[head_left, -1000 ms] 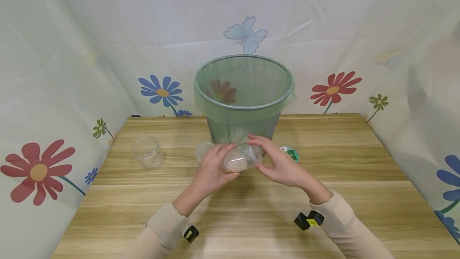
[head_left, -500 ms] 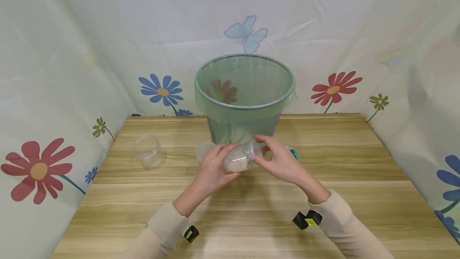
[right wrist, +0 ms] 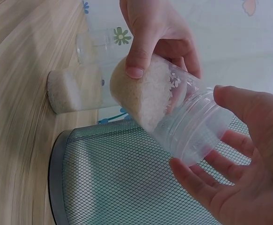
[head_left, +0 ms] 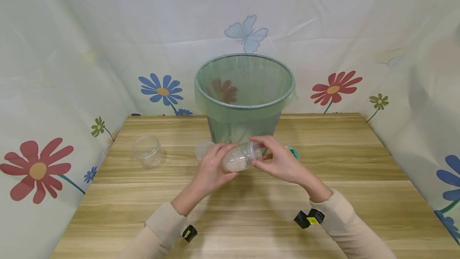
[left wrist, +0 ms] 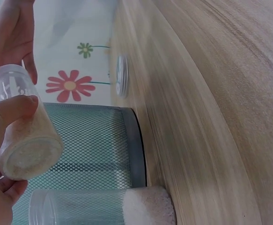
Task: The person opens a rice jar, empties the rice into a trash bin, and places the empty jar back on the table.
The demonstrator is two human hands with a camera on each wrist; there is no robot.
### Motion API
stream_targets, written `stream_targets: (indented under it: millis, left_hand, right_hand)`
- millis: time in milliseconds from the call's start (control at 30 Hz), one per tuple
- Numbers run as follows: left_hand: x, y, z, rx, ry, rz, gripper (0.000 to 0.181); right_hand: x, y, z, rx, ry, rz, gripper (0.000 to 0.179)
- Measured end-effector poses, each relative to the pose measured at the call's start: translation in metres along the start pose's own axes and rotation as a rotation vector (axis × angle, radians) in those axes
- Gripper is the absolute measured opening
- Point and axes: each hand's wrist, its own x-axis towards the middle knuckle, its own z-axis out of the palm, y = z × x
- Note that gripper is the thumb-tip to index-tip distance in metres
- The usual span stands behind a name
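My left hand grips the lower body of a clear jar, tilted nearly on its side above the table, its mouth end to the right. White rice fills about half of it in the right wrist view. With thumb and fingers, my right hand holds the ridged, see-through end of the jar; whether a clear lid sits on it I cannot tell. Behind my left hand, partly hidden, stands another clear jar with rice in its bottom. A round green-and-white lid lies beyond my right hand.
A mesh wastebasket with a pale green liner stands at the back middle of the wooden table, just beyond my hands. At the left is a clear jar with no contents visible. A flowered curtain surrounds the table.
The right hand has shifted its fingers around the jar's end, moving slightly right and then back, and now covers more of the green lid. The left hand keeps the same grip.
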Motion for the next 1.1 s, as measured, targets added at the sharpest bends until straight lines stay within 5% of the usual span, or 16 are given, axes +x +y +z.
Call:
stream_targets:
  millis: [600,1100]
  left_hand:
    - [0.000,-0.001,0.001,0.000,0.017,0.007,0.076]
    - [-0.001,-0.002,-0.002,-0.019,0.051,-0.033,0.077]
  right_hand:
    - [-0.004,0.000,-0.006,-0.018,-0.014,-0.146,0.065]
    - [-0.013,0.015,-0.010,-0.081,0.091,-0.125,0.066]
